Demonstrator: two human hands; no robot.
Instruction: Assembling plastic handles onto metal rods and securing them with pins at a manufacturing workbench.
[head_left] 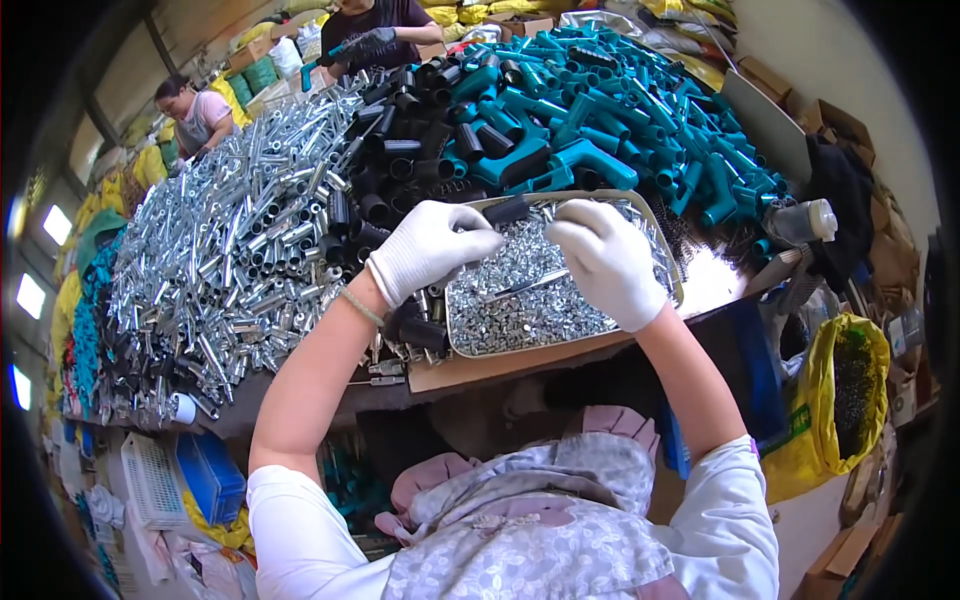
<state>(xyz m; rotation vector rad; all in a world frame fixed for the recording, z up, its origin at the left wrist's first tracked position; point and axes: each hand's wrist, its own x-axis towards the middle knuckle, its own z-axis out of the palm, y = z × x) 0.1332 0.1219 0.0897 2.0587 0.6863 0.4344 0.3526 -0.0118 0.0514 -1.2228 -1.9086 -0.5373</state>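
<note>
Both my hands wear white knit gloves and hang over a shallow cream-rimmed tray [560, 347] of small silvery metal parts [540, 320]. The fingers of my left hand [432, 250] are pinched together above the tray's left side; whatever they grip is hidden. Beside its fingertips is a short black sleeve [507, 210] at the far rim; whether I touch it cannot be told. My right hand [610, 262] is closed with bent fingers over the tray's right half, its contents hidden. Between the hands, a thin metal tool [525, 286] lies on the small parts.
Shiny metal tubes [240, 230] are heaped at left, black sleeves [400, 150] in the middle, teal pistol-shaped housings [600, 110] beyond the tray. A clear jar [803, 221] and an open yellow sack [835, 400] are at right. Two people work across the heap, one holding a teal housing [308, 76].
</note>
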